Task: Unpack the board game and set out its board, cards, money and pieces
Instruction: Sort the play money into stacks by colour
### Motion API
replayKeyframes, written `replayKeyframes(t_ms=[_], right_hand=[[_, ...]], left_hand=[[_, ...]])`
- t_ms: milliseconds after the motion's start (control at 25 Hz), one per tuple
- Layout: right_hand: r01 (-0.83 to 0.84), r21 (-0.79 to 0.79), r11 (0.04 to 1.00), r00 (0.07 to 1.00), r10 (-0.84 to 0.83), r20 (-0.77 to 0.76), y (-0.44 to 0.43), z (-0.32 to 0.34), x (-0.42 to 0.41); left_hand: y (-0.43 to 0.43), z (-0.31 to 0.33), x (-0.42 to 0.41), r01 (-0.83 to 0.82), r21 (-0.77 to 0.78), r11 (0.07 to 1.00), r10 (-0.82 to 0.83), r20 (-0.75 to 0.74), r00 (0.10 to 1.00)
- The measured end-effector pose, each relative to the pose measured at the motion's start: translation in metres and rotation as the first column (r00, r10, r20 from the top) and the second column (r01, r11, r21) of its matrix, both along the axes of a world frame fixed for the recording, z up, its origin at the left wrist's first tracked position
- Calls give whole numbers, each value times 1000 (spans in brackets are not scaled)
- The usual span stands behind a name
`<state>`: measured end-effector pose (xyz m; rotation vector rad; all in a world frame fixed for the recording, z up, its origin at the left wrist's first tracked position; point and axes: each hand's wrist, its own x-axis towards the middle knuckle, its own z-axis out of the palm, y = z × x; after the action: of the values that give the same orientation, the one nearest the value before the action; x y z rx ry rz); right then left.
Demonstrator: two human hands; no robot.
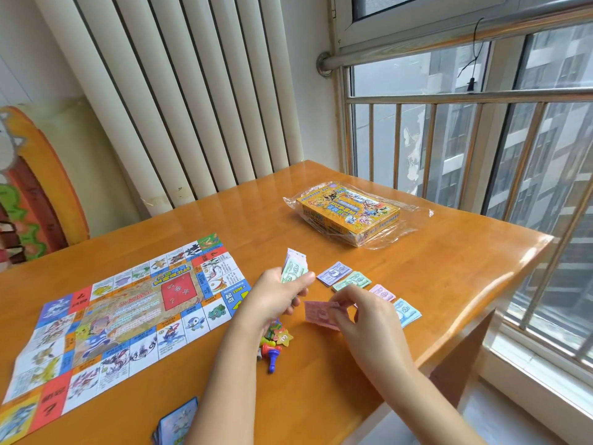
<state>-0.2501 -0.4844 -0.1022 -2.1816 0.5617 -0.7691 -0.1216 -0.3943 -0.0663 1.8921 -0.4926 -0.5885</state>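
The paper game board (128, 316) lies unfolded on the left of the wooden table (449, 268). My left hand (276, 297) grips a stack of play money (293, 266) held upright above the table. My right hand (362, 313) pinches a single pink note (319, 313) just right of it. Sorted money piles lie beyond my right hand: purple (333, 273), green (351, 281), pink (382, 292) and blue (407, 312). Plastic pawns and a numbered star token (272, 345) sit below my left hand. A deck of blue cards (176, 423) lies at the near edge.
The yellow game box (349, 213) sits in its clear plastic wrap at the far right of the table. A radiator (179, 91) stands behind the table. A metal window railing (465, 139) runs along the right. The table's right edge drops off near the blue pile.
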Motion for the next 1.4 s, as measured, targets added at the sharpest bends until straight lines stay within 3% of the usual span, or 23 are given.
replayKeyframes(t_ms=[240,440,680,1040,1400], right_hand=[[-16,-79,997,996,10,-83,9,-8,-1],[-21,-107,994,998,16,-53,9,-5,1],[-46,-97,994,996,38,-83,10,-10,4],[-52,-65,997,996,46,-82,10,-6,10],[-54,-165,985,973,15,-231,16,-6,17]], left_hand=[[6,-3,3,102,143,984,-95,-55,994],[10,-3,8,83,98,992,-77,-60,995],[9,-5,4,180,103,978,-166,-135,977],[9,0,2,134,27,991,-125,-208,970],[16,0,6,206,53,977,-192,-203,960]])
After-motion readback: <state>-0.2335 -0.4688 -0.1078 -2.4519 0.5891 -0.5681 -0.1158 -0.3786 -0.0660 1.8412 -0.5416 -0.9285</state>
